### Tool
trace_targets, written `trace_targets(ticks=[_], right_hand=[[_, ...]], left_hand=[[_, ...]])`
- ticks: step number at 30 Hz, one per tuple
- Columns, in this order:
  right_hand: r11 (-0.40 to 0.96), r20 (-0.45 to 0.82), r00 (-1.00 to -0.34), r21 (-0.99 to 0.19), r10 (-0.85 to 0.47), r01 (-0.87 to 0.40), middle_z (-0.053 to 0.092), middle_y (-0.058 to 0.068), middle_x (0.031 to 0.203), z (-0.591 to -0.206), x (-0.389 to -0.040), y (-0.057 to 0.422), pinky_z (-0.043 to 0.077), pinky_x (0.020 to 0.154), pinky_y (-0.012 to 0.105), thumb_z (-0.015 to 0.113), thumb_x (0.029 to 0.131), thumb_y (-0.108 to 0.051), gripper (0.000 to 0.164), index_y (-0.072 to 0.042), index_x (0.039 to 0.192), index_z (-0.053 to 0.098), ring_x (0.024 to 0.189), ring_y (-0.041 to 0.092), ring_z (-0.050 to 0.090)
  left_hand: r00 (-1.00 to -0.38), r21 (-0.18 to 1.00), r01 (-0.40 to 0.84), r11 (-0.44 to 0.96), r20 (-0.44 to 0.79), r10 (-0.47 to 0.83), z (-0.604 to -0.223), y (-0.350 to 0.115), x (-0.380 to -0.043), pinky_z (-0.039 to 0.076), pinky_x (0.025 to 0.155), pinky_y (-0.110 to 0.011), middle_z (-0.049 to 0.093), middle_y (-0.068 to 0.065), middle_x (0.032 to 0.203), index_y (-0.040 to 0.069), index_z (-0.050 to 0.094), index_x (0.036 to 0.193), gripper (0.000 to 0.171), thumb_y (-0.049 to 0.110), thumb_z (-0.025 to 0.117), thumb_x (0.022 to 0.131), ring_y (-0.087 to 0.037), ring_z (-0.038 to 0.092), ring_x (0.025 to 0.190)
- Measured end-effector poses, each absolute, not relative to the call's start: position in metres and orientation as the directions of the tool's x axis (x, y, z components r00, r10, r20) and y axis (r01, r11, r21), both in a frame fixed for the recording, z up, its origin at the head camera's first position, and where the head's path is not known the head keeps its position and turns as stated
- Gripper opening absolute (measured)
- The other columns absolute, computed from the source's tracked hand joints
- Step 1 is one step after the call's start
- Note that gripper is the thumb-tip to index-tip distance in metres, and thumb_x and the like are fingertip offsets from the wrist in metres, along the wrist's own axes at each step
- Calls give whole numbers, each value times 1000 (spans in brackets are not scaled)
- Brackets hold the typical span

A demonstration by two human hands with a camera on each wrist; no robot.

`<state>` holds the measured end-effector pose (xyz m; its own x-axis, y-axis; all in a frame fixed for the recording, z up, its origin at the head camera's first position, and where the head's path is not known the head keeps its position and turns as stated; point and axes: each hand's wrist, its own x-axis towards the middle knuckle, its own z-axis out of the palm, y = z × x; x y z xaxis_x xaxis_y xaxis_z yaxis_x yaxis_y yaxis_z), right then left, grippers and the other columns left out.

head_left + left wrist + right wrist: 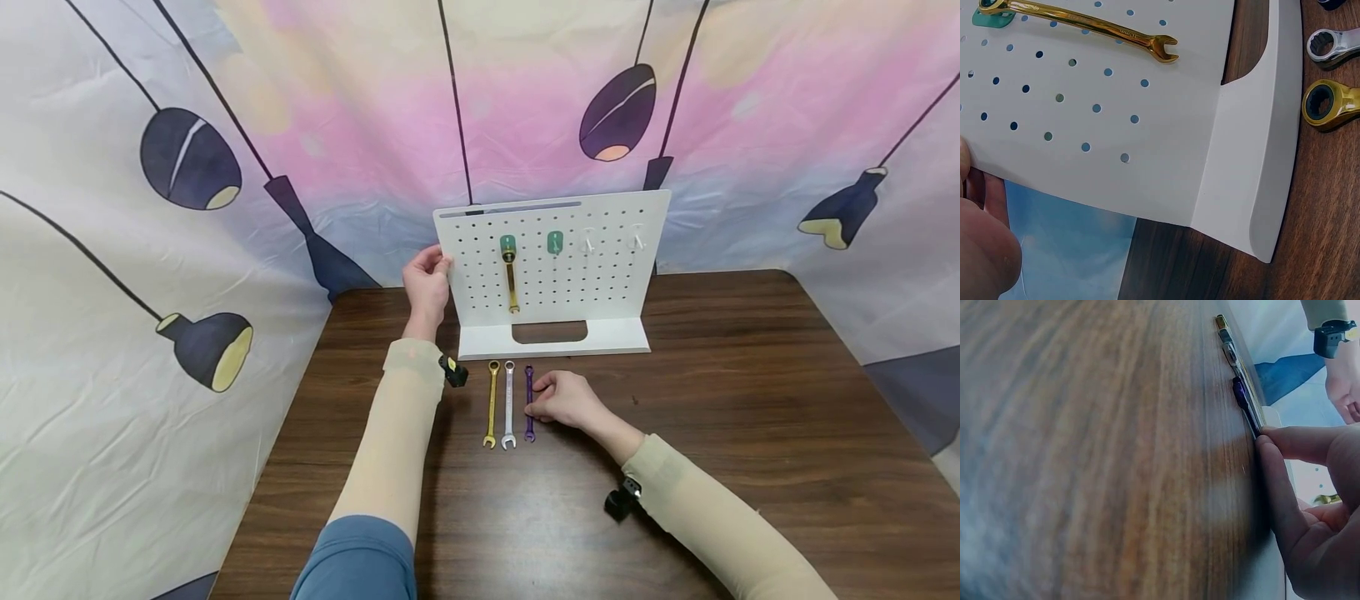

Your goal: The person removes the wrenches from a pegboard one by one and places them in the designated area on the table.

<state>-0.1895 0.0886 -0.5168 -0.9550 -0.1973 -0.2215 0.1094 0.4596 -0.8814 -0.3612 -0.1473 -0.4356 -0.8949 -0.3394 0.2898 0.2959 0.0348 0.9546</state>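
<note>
My left hand (427, 292) grips the left edge of a white pegboard (570, 298), its thumb on the front and fingers behind. A gold wrench (512, 287) hangs from a green hook (507, 242) on the board. On the table in front lie a yellow-gold wrench (492, 407), a silver wrench (509, 408) and a purple wrench (530, 427), side by side. At the purple one, my right hand (566, 400) pinches the shaft between thumb and finger; in the right wrist view the wrench (1244, 400) lies low against the tabletop.
A second green hook (555, 242) and two clear hooks (588, 242) bear nothing. The board's foot has a cut-out slot (550, 332). Behind the brown wooden table (720, 375) hangs a cloth (360, 100) printed with lamps.
</note>
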Motion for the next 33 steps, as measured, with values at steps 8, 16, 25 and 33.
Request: trace_targets(ticks=[8, 16, 25, 33], right_hand=[[326, -271, -936, -926, -223, 191, 74, 11, 83, -516, -190, 92, 63, 65, 31, 87, 86, -5, 38, 6, 114, 65, 66, 15, 72], [206, -302, -918, -945, -259, 253, 71, 15, 87, -520, -193, 96, 64, 68, 33, 82, 89, -1, 37, 8, 115, 58, 68, 17, 73], [174, -337, -883, -940, -326, 295, 72, 17, 99, -516, -198, 110, 64, 71, 33, 74, 100, -10, 39, 10, 128, 56, 76, 19, 74], [239, -322, -888, -938, -329, 252, 74, 17, 102, -506, -207, 125, 64, 74, 35, 72, 102, -15, 36, 8, 128, 61, 80, 19, 73]], left_hand=[[-891, 952, 306, 21, 293, -348, -436, -147, -362, 49, 70, -21, 64, 4, 84, -8, 77, 114, 18, -4, 76, 96, -9, 58, 77], [-894, 952, 302, 41, 298, -335, -434, -147, -361, 49, 70, -21, 65, 3, 86, -7, 77, 115, 18, -3, 75, 98, -9, 58, 78], [-896, 955, 292, 46, 290, -335, -434, -148, -360, 49, 71, -22, 65, 3, 87, -6, 77, 115, 18, -1, 76, 98, -9, 59, 79], [-888, 948, 316, 36, 309, -341, -435, -148, -361, 49, 69, -21, 65, 4, 83, -8, 77, 112, 17, -6, 76, 96, -9, 58, 76]])
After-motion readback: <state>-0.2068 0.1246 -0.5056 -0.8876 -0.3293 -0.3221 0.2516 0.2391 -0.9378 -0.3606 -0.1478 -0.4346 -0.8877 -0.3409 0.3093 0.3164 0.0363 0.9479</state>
